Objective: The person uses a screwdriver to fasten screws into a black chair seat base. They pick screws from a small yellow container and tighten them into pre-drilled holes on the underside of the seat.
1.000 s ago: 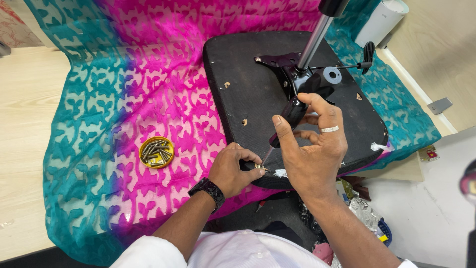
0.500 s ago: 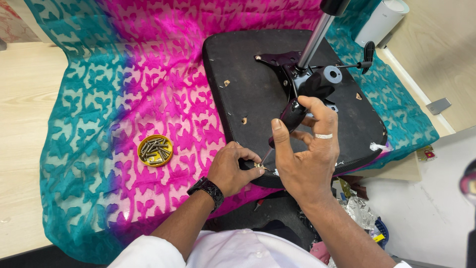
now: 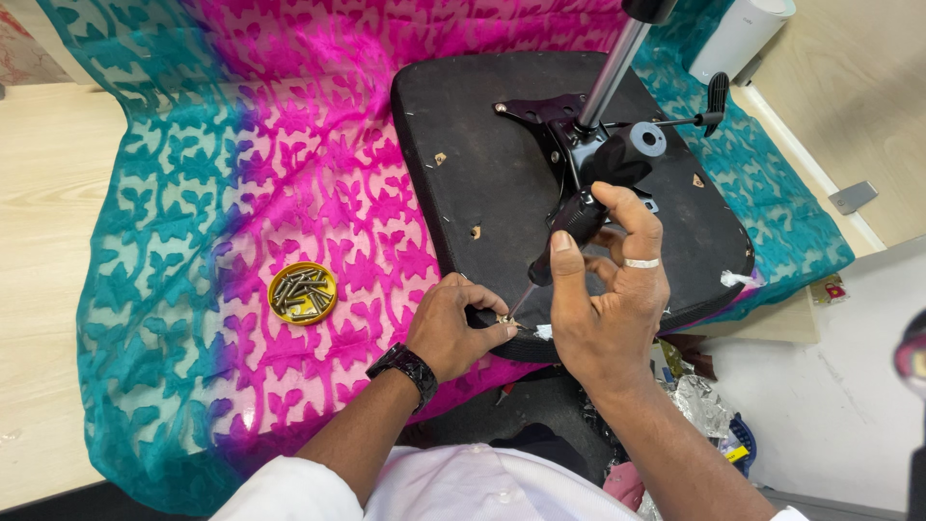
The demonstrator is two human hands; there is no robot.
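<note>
The right hand (image 3: pixel 608 299) is closed around the black handle of a screwdriver (image 3: pixel 569 232), whose tip points down at the near edge of the upturned black chair seat (image 3: pixel 482 164). The left hand (image 3: pixel 453 326) pinches a small screw (image 3: pixel 503 319) there. A yellow tin of screws (image 3: pixel 302 292) lies left on the pink cloth (image 3: pixel 309 145).

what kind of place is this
Probably a small workshop or office room used for furniture assembly: an upturned black office chair seat lies on a pink and teal patterned cloth, beside a round yellow tin of screws.
</note>
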